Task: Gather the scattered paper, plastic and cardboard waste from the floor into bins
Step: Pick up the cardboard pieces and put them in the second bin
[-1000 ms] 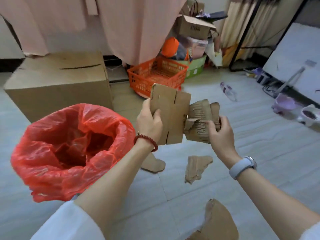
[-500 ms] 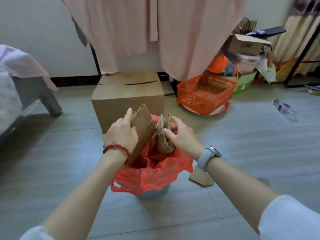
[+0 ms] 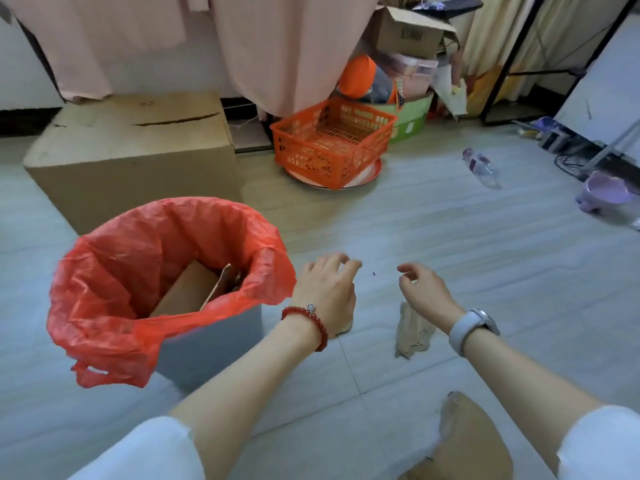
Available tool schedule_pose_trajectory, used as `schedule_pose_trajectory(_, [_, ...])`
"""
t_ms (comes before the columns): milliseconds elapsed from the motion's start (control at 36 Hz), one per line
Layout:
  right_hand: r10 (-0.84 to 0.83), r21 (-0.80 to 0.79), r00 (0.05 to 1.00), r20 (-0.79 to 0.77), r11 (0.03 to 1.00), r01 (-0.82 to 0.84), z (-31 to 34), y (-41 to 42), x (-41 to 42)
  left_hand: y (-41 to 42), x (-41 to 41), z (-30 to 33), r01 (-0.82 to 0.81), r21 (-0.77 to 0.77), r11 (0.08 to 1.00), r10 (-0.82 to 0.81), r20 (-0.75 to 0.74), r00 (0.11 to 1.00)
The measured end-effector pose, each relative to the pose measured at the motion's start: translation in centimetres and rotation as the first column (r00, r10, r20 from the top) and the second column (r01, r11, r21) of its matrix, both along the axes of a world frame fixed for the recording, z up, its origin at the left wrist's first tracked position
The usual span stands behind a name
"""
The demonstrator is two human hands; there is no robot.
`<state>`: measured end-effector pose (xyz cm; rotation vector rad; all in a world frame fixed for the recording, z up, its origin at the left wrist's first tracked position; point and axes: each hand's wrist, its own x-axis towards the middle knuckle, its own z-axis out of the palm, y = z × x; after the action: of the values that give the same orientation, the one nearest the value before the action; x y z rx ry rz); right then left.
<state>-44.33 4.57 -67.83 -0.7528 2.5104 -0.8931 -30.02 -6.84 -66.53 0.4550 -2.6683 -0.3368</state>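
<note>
So far only some cardboard pieces (image 3: 194, 289) sit in the red-lined bin (image 3: 104, 271) — left hand (image 3: 325, 289) and right hand (image 3: 422, 289) hover loosely curled and empty, while torn cardboard scraps (image 3: 412, 330) and a plastic bottle (image 3: 481, 168) remain on the floor.

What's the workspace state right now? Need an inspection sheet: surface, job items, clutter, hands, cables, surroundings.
Surface: grey tiled floor, small dark speck between the hands.
Job's things: bin with red liner holds cardboard pieces; torn cardboard scrap on floor under right wrist; large cardboard piece near bottom edge; plastic bottle lying on floor.
Clutter: orange basket, big cardboard box, stacked boxes behind.
Hands: left hand and right hand both empty, fingers loosely curled, above floor.
Cables: dark cords at far right.
Surroundings: pink curtain, purple tub.
</note>
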Motion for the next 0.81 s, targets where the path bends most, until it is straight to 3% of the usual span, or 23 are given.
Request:
schedule_pose_trajectory(83, [0.013, 0.151, 1.0, 0.002, 0.988, -0.013, -3.5, 3.4, -2.0, 1.3, -2.6, -4.9, -0.067, 0.155, 0.986, 0.014, 0.319, 0.948])
schedule_pose_trajectory(139, [0.026, 0.212, 0.999, 0.022, 0.977, -0.03, -5.7, 4.9, -2.8, 1.5, -3.5, -7.9, -0.159, 0.216, 0.963, 0.046, 0.45, 0.892])
schedule_pose_trajectory(278, [0.091, 0.471, 0.995, 0.037, 0.877, -0.098, -13.6, 6.0, -4.9, -0.3, -4.5, -14.8, -0.456, 0.393, 0.798, 0.185, 0.561, 0.807])
schedule_pose_trajectory(389, [0.101, 0.524, 0.994, 0.039, 0.845, -0.107, -17.0, 5.3, -4.7, -2.9, -4.9, -19.1, -0.652, 0.364, 0.665, 0.302, 0.668, 0.681])
schedule_pose_trajectory(444, [0.123, 0.554, 0.992, 0.022, 0.825, -0.115, -18.2, 5.0, -4.4, -3.7, -5.4, -20.7, -0.7, 0.326, 0.635, 0.362, 0.675, 0.642])
schedule_pose_trajectory(556, [0.091, 0.592, 0.994, -0.065, 0.805, -0.035, -19.6, 4.2, -3.7, -3.1, -6.2, -22.4, -0.681, 0.205, 0.703, 0.421, 0.651, 0.631])
schedule_pose_trajectory(694, [0.155, 0.622, 0.977, -0.146, 0.782, -0.031, -20.0, 4.6, -3.5, -1.6, -7.2, -21.4, -0.656, 0.311, 0.687, 0.421, 0.566, 0.709])
schedule_pose_trajectory(806, [0.171, 0.494, 0.968, -0.184, 0.867, -0.06, -20.0, 5.8, -3.0, -0.1, -6.5, -19.4, -0.562, 0.489, 0.667, 0.35, 0.46, 0.816])
